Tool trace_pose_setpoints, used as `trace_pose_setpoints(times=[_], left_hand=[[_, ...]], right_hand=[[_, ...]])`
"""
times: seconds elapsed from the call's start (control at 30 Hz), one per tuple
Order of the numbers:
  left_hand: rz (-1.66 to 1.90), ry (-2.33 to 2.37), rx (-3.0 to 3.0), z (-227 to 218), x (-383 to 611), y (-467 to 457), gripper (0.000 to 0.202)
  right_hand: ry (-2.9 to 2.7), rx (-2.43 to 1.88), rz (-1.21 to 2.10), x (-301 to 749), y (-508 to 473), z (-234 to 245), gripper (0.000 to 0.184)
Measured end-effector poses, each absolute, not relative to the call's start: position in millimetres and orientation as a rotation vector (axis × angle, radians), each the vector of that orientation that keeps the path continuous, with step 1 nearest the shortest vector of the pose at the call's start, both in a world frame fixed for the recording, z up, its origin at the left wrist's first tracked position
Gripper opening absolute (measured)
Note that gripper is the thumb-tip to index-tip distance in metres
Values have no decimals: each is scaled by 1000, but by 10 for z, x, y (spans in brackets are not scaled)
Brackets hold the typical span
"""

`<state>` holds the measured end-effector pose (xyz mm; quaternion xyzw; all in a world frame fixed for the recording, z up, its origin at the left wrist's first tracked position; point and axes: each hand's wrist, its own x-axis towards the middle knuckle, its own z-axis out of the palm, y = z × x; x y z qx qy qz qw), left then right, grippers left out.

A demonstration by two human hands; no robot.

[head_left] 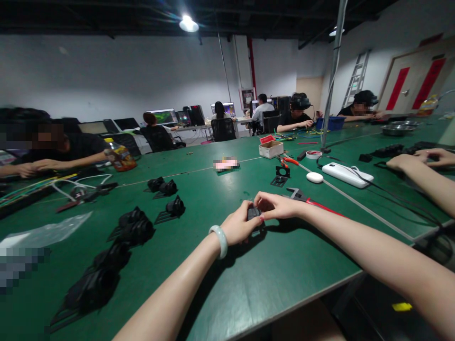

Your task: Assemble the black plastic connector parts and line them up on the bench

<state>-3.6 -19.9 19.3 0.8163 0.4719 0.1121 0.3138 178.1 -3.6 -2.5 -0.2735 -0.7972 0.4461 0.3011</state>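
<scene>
Both my hands meet over a small black plastic part point(253, 214) resting on the green table point(213, 189). My left hand point(240, 226), with a pale bangle on its wrist, is closed around the part from the left. My right hand point(277, 206) pinches the part's top from the right. Most of the part is hidden by my fingers. Just behind my right hand lies a red-handled tool point(305, 198).
Several assembled black parts point(133, 227) lie in a row at the left. A black frame point(281, 176), red pliers point(288, 161), a small cardboard box point(270, 148), a white power bank point(346, 174) and a pole point(332, 76) stand beyond. Other people work around the table; another person's arms point(423, 175) reach in from the right.
</scene>
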Motion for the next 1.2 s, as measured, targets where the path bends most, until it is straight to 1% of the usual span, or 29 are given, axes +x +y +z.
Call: trace_pose_setpoints(times=[0.13, 0.27, 0.6, 0.93, 1.2], left_hand=[[286, 1231, 2156, 204, -40, -197, 41], [258, 1238, 2171, 224, -35, -209, 41], [273, 1230, 2183, 189, -51, -197, 49], [284, 1240, 2166, 193, -42, -205, 47], [297, 1239, 2160, 180, -40, -187, 44]], right_hand=[[-2126, -694, 1198, 1776, -34, -40, 33], [-2115, -702, 1156, 1774, -25, -56, 30], [-2105, -768, 1095, 1779, 21, -112, 31], [-2137, -846, 1037, 1782, 15, -84, 32], [-2165, -870, 981, 1777, 11, -78, 26]])
